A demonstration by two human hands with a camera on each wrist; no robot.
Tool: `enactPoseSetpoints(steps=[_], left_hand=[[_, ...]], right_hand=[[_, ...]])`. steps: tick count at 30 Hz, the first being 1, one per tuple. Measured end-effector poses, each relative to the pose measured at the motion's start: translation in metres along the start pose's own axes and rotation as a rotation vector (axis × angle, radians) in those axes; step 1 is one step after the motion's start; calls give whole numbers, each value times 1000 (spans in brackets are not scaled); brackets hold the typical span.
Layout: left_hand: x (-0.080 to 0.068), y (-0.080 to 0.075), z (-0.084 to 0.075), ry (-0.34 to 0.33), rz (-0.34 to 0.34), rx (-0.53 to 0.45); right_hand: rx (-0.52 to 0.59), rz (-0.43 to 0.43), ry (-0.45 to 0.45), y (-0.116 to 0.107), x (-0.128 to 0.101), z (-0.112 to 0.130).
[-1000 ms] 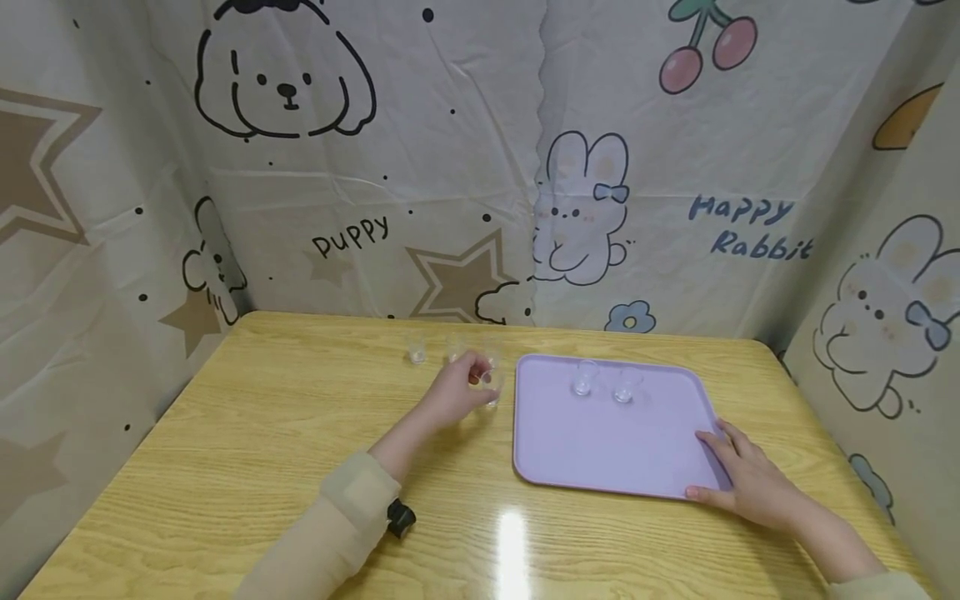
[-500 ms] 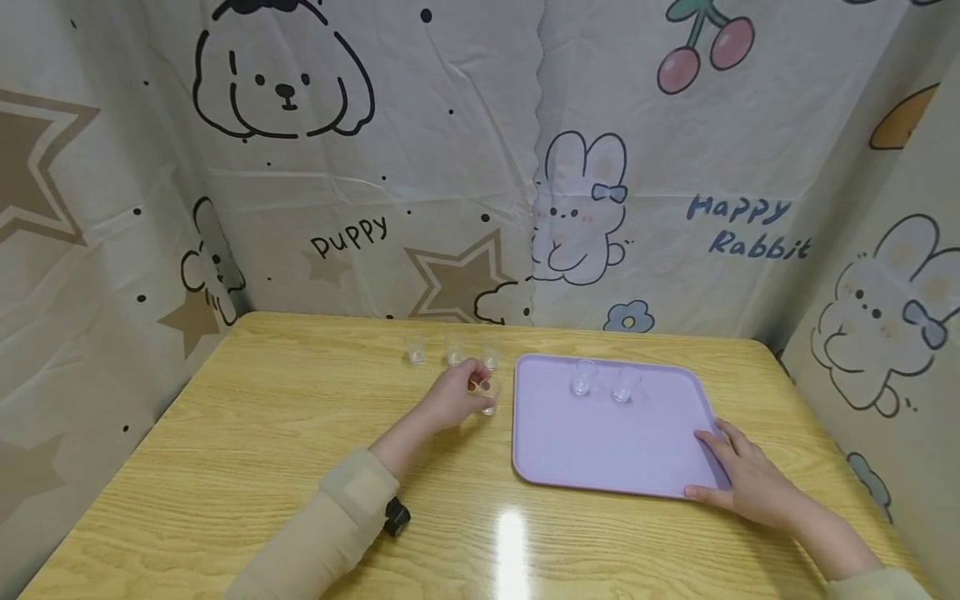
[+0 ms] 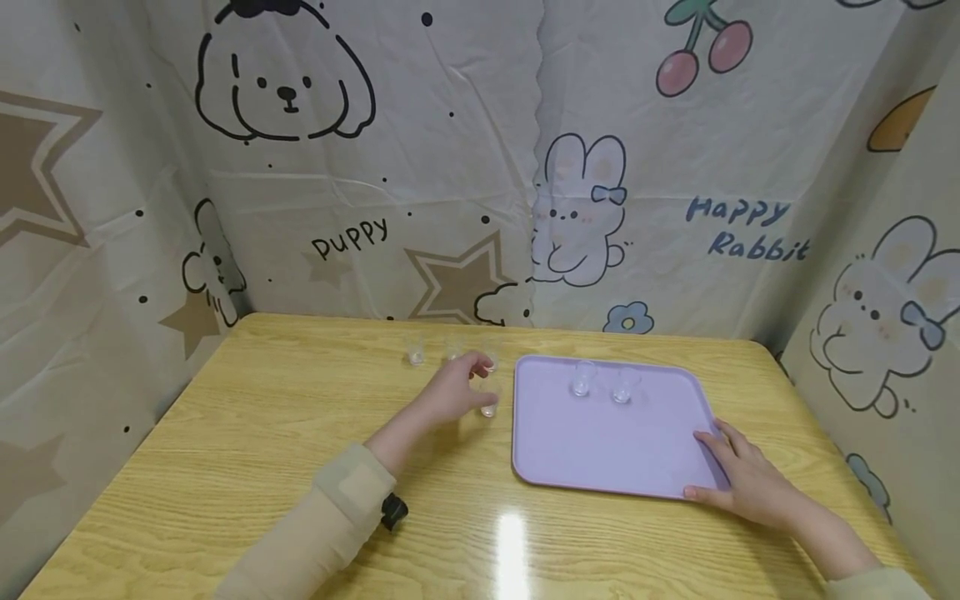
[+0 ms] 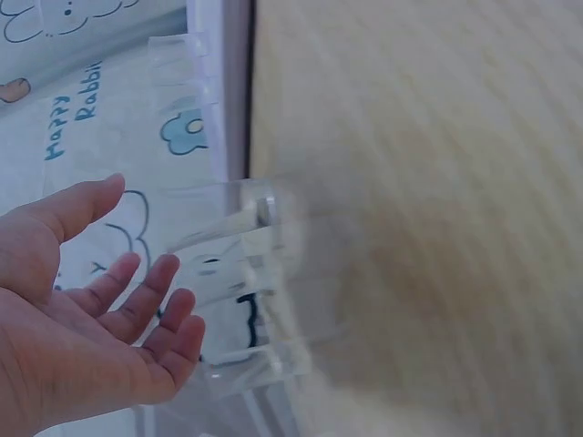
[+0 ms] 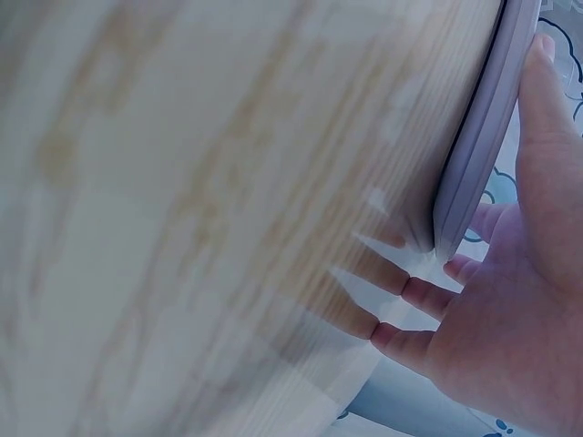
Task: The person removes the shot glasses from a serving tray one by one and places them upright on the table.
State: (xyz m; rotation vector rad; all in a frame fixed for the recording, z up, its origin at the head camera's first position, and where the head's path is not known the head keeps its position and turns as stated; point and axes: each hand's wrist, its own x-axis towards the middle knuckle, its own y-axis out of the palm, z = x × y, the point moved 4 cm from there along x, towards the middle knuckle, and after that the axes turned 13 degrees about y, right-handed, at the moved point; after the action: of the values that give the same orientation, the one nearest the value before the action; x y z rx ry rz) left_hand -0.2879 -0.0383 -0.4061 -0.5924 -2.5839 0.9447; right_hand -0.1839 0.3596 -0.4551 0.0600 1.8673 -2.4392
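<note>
1. The left hand (image 3: 450, 392) hovers over the table (image 3: 247, 433), just left of the tray (image 3: 600, 450), fingers spread and relaxed, holding nothing.
2. A small clear cup (image 3: 488, 406) stands on the table just right of that hand's fingertips, beside the tray's left edge; whether a finger touches it cannot be told.
3. More clear cups stand in a row at the far side; the leftmost cup (image 3: 415, 353) is plain, the others partly hidden by the hand.
4. The right hand (image 3: 750, 479) grips the tray's near right corner, thumb along the near rim, fingers on top.
5. Two cups (image 3: 582, 379) stand side by side on the tray's far part.
</note>
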Motion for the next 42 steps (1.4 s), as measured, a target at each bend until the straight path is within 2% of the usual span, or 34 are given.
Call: enactPoseSetpoints(steps=[8, 17, 29, 42], left_hand=[[7, -5, -16, -8, 19, 81], [24, 1, -38, 6, 13, 89], [43, 29, -58, -17, -55, 75], [64, 65, -60, -24, -130, 23]], right_hand=[[3, -8, -4, -1, -1, 1], [6, -4, -6, -1, -1, 3], [1, -6, -9, 0, -1, 2], [0, -6, -7, 0, -1, 1]])
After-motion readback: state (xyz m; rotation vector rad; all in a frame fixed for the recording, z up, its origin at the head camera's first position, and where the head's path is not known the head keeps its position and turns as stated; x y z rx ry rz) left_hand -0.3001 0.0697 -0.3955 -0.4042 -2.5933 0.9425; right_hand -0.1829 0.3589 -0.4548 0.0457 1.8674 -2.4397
